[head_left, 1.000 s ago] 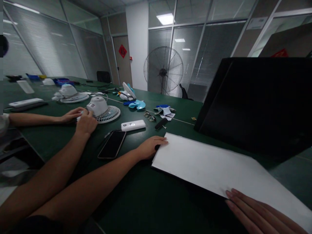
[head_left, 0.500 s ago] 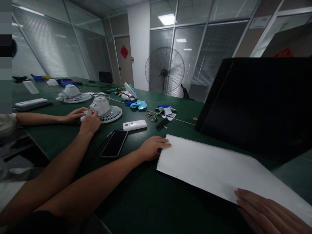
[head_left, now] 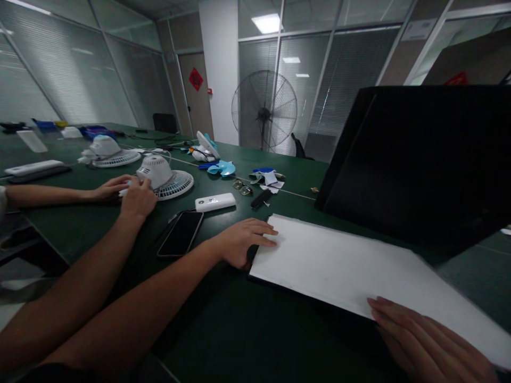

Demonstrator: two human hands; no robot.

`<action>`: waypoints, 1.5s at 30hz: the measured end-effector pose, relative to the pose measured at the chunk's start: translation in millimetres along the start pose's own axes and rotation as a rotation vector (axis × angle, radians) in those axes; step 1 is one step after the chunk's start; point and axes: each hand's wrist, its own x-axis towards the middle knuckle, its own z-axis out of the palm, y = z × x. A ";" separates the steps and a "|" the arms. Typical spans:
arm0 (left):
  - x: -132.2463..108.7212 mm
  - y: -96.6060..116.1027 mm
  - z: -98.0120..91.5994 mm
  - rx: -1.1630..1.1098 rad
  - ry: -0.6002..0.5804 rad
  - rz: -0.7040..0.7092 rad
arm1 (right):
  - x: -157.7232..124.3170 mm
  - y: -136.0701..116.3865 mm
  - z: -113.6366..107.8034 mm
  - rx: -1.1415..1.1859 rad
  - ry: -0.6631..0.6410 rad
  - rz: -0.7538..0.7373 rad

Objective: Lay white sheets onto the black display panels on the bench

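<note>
A flat white board-like sheet with a dark lower edge lies slantwise before me. At its left end, my left hand rests with fingers stretched and apart, the tips on the white surface. My right hand lies along the near edge, its fingers straight and the fingertips touching the sheet. Neither hand is wrapped round it. Left of my left hand are a dark-screened phone and a white oblong device with a cable.
At left, another person's hands work on a white fan part. A large black panel stands behind the sheet. Glasses, a black handle-like item and blue fan blades lie on the green table.
The view has shifted slightly, so most things appear further left. My left hand's fingers have spread wider on the sheet's corner. My right hand stays at the near edge.
</note>
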 end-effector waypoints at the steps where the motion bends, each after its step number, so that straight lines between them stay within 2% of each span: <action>1: -1.2 5.9 -7.4 -0.035 -0.026 0.007 | 3.5 -0.5 -1.8 -0.006 0.006 0.015; 5: -6.9 36.8 -32.0 -0.120 -0.010 0.003 | 21.9 -4.2 -8.5 -0.047 0.042 0.047; 8: -7.6 66.8 -33.6 -0.116 0.000 0.036 | 33.9 -10.9 -8.8 -0.060 0.042 0.065; 12: 2.3 108.2 -7.1 0.204 0.202 0.312 | 43.1 -20.6 -3.1 -0.060 0.072 0.157; 16: 16.8 131.2 21.3 0.429 0.343 0.379 | 44.7 -25.6 2.8 -0.099 0.016 0.132; 19: 22.6 131.2 30.5 0.473 0.388 0.338 | 44.3 -31.1 5.0 -0.112 -0.032 0.130; 22: 25.0 122.9 35.9 0.498 0.383 0.285 | 47.1 -39.6 7.0 -0.088 -0.061 0.184; 27: 27.6 109.7 48.1 0.515 0.395 0.271 | 55.9 -54.8 12.4 -0.096 -0.064 0.128; 30: 27.5 106.7 53.1 0.527 0.366 0.261 | 58.5 -62.4 15.0 -0.095 -0.060 0.148; 33: 25.9 105.0 54.7 0.526 0.359 0.284 | 60.5 -66.5 14.1 -0.104 -0.064 0.170; 36: 24.3 102.6 56.4 0.501 0.418 0.335 | 64.4 -66.1 9.3 -0.135 -0.087 0.177; 39: 24.7 101.0 61.3 0.517 0.433 0.350 | 69.5 -64.4 4.4 -0.170 -0.126 0.129; 42: 27.2 102.3 66.8 0.551 0.405 0.326 | 71.2 -66.1 4.3 -0.186 -0.134 0.106; 45: 28.7 105.9 69.2 0.569 0.313 0.281 | 67.2 -69.7 7.9 -0.192 -0.143 0.135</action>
